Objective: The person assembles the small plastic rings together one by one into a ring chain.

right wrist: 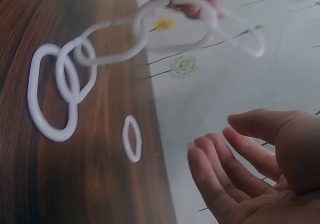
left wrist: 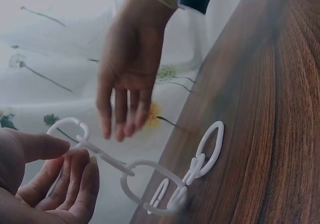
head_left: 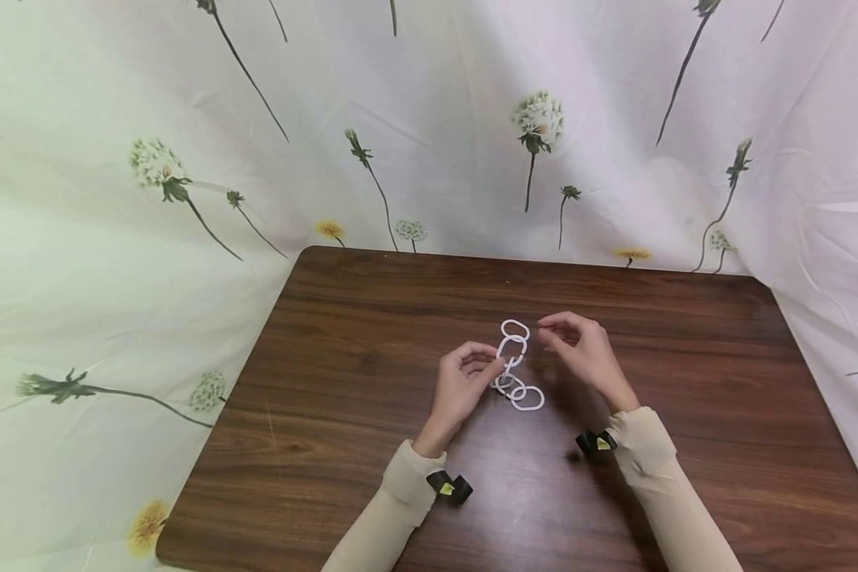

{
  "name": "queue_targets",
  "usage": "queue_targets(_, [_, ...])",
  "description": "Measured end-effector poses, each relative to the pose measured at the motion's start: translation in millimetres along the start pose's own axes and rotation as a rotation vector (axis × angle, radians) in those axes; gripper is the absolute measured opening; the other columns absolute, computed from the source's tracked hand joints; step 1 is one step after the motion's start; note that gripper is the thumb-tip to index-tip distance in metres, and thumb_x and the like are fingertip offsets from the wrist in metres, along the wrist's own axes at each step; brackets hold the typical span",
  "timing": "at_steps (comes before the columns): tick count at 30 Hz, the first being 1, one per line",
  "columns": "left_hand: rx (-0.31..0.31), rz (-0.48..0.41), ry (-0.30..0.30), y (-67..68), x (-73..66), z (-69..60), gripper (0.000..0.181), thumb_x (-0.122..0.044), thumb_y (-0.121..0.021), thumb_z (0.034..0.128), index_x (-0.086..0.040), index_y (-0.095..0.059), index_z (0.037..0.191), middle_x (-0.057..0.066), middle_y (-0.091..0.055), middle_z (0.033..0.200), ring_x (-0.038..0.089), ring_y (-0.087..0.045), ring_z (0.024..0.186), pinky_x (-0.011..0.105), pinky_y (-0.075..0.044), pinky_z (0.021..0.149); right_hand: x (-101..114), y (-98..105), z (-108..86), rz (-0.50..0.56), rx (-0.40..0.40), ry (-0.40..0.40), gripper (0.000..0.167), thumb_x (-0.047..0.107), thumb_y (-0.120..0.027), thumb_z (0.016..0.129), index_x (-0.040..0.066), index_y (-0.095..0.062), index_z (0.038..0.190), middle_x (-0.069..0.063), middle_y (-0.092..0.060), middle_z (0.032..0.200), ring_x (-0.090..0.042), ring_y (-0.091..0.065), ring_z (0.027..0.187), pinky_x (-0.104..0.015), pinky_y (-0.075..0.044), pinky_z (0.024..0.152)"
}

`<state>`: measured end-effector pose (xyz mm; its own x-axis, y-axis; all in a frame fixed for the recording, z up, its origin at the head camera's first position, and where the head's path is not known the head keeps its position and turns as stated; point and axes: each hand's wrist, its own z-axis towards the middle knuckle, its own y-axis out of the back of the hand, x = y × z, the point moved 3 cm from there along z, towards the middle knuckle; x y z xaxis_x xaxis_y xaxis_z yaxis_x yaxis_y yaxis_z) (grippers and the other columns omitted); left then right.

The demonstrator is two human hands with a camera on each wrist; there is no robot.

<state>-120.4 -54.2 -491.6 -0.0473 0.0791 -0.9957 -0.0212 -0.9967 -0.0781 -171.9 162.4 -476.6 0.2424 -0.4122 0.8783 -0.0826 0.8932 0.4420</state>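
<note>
My left hand [head_left: 463, 381] pinches a chain of white oval plastic links [head_left: 512, 338] between thumb and fingers. In the left wrist view, the thumb and index finger grip near one end of the chain [left wrist: 116, 162], whose raised part slants down to links by the tabletop. My right hand [head_left: 585, 355] hovers beside the chain's far end, its fingers loosely bent and holding nothing. A small gap parts its fingertips from the nearest link. In the right wrist view, one white link [right wrist: 125, 139] lies apart on the wood; where it sits in the head view is hard to tell.
The chain is over the middle of a dark brown wooden table [head_left: 372, 318]. A pale cloth [head_left: 443, 119] printed with dandelions hangs behind the table and along its sides. Each wrist carries a small black camera [head_left: 449, 486] on a beige sleeve.
</note>
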Motion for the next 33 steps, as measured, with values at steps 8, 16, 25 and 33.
queue_targets(8, [-0.018, 0.017, 0.0, 3.4, 3.5, -2.9, 0.02, 0.005, -0.076, 0.0891, 0.013, -0.069, 0.106, 0.034, -0.072, 0.101, 0.004, -0.068, 0.081, 0.014, -0.057, 0.077, -23.4, -5.1, 6.6, -0.055, 0.046, -0.056, 0.025, 0.006, -0.075, 0.095, -0.003, -0.072, 0.118, -0.021, -0.077, 0.104, -0.013, -0.073, 0.084, -0.013, -0.056, 0.074])
queue_targets(16, [-0.022, 0.027, -0.01, 6.2, -0.9, -3.4, 0.02, 0.005, -0.076, 0.0887, 0.012, -0.068, 0.105, 0.035, -0.072, 0.101, 0.005, -0.068, 0.081, 0.015, -0.057, 0.075, -35.6, -13.6, 14.2, -0.036, 0.064, -0.041, 0.036, -0.004, -0.079, 0.088, -0.007, -0.068, 0.122, -0.028, -0.075, 0.112, -0.039, -0.077, 0.098, -0.011, -0.055, 0.077])
queue_targets(25, [-0.022, 0.017, -0.019, 5.9, -0.2, -3.9, 0.02, 0.004, -0.076, 0.0891, 0.013, -0.068, 0.105, 0.035, -0.072, 0.1, 0.007, -0.069, 0.082, 0.016, -0.058, 0.077, -48.8, -24.2, 23.3, -0.093, 0.081, -0.083, 0.043, 0.001, -0.082, 0.087, -0.006, -0.067, 0.127, -0.027, -0.073, 0.12, -0.041, -0.075, 0.104, -0.039, -0.063, 0.089])
queue_targets(33, [-0.019, 0.021, -0.014, 5.8, 0.2, -3.7, 0.02, 0.003, -0.076, 0.0904, 0.012, -0.068, 0.107, 0.034, -0.072, 0.1, 0.004, -0.068, 0.081, 0.014, -0.057, 0.076, -52.5, -31.4, 31.6, -0.129, 0.092, -0.082, 0.042, 0.006, -0.083, 0.087, -0.003, -0.068, 0.125, -0.024, -0.075, 0.116, -0.038, -0.074, 0.102, -0.049, -0.061, 0.092])
